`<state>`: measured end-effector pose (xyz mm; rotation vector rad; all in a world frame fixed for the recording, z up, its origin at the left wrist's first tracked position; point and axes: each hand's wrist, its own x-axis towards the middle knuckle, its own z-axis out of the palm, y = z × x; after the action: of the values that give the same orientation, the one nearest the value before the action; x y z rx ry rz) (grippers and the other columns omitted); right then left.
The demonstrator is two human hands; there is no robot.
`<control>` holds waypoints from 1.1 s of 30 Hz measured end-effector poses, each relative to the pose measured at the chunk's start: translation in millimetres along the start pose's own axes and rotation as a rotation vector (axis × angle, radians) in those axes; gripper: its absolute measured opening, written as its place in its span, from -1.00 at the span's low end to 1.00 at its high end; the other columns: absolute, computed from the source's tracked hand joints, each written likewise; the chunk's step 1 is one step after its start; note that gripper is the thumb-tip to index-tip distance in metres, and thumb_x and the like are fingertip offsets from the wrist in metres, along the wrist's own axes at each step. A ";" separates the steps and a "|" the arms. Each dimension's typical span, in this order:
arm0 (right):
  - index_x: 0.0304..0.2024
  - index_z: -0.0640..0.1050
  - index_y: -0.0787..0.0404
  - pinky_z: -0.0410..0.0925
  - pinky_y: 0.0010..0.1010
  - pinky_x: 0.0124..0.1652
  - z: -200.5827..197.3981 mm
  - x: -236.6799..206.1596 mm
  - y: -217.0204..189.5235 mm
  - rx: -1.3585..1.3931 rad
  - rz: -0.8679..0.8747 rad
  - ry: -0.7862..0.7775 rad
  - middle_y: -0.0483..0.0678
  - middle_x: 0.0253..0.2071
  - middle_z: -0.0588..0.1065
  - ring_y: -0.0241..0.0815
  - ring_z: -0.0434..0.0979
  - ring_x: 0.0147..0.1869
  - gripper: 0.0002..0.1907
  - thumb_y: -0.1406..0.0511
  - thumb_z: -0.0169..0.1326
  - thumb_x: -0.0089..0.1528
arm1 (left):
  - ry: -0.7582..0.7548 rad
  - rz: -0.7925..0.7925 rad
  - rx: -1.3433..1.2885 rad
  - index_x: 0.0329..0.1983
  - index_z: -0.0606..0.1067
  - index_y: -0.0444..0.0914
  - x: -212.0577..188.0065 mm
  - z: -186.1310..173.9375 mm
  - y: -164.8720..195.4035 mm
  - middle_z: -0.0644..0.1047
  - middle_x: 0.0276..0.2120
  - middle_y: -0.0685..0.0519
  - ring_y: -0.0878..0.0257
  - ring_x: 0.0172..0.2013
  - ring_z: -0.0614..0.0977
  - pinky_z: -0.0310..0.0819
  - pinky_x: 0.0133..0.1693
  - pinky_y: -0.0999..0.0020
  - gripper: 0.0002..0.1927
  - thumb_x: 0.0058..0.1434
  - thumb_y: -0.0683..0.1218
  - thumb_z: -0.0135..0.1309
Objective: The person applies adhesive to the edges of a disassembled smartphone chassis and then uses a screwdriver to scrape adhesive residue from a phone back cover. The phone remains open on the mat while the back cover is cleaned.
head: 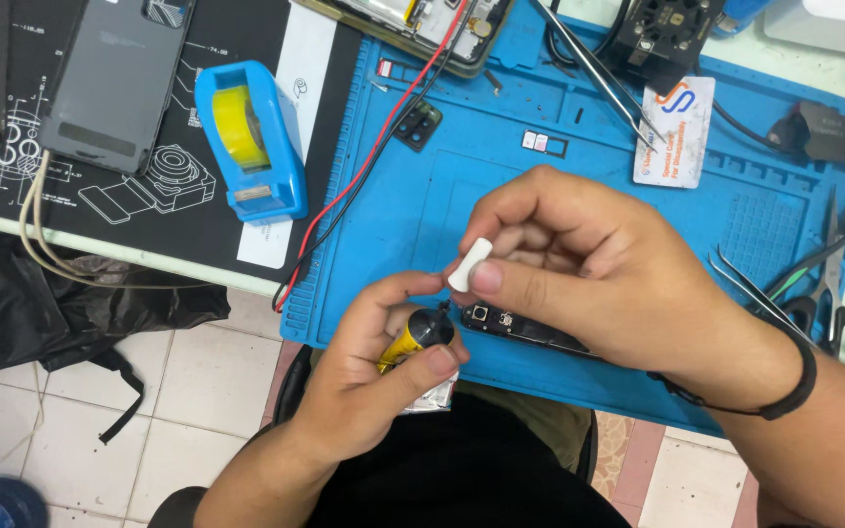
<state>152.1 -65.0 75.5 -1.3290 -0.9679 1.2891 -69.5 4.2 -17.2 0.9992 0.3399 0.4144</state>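
White bench (149, 256) carries a blue work mat (500, 186) and a black printed mat (197, 210), with a blue tape dispenser (251, 142), grey phone back (114, 83), tweezers (598, 73) and scissors (828, 293) lying on them.

both hands (383, 372) (579, 264) in pinching grip

hands: two, left (368, 376) and right (579, 264)
glue tubes: one (412, 342), yellow and black
white caps: one (468, 264)
tape dispensers: one (246, 137), blue with a yellow roll
blue mats: one (735, 225)
grey phone backs: one (114, 78)
opened phones: one (422, 29), at the top edge
tweezers: two, one (598, 73) by the card, one (745, 288) near the right wrist
cards: one (674, 132), white
wires: two, red (373, 156) and black, side by side
scissors: one (833, 293)
wristbands: one (799, 381), black
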 end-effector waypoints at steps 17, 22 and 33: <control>-0.03 0.54 0.31 0.49 -0.56 -0.11 -5.4 -7.1 3.9 -0.056 0.002 0.007 -0.05 -0.15 0.63 -0.38 0.62 -0.08 -0.79 0.39 0.16 0.29 | -0.041 0.045 0.055 0.38 0.24 -0.35 0.6 4.9 0.0 0.55 -0.06 -0.04 0.34 -0.06 0.57 0.49 -0.01 0.41 -0.48 0.41 -0.25 0.11; -0.03 0.54 0.31 0.51 -0.54 -0.08 -8.0 -8.3 5.0 -0.040 0.007 0.003 -0.04 -0.15 0.63 -0.35 0.64 -0.06 -0.80 0.40 0.15 0.29 | -0.039 0.034 0.044 0.36 0.25 -0.36 1.6 6.8 -0.4 0.53 0.02 -0.03 0.33 -0.03 0.57 0.50 0.02 0.40 -0.49 0.39 -0.25 0.11; -0.08 0.58 0.27 0.48 -0.59 -0.28 -10.9 -10.1 3.1 -0.325 -0.108 -0.021 -0.11 -0.27 0.64 -0.41 0.63 -0.23 -0.84 0.39 0.19 0.28 | -0.013 0.054 0.113 0.37 0.24 -0.37 4.7 12.0 1.9 0.53 0.07 -0.03 0.37 0.02 0.54 0.47 0.02 0.45 -0.47 0.38 -0.26 0.10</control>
<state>161.5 -76.8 73.5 -1.4870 -1.2861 1.0969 -60.3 -1.4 -10.0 1.1232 0.3284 0.4409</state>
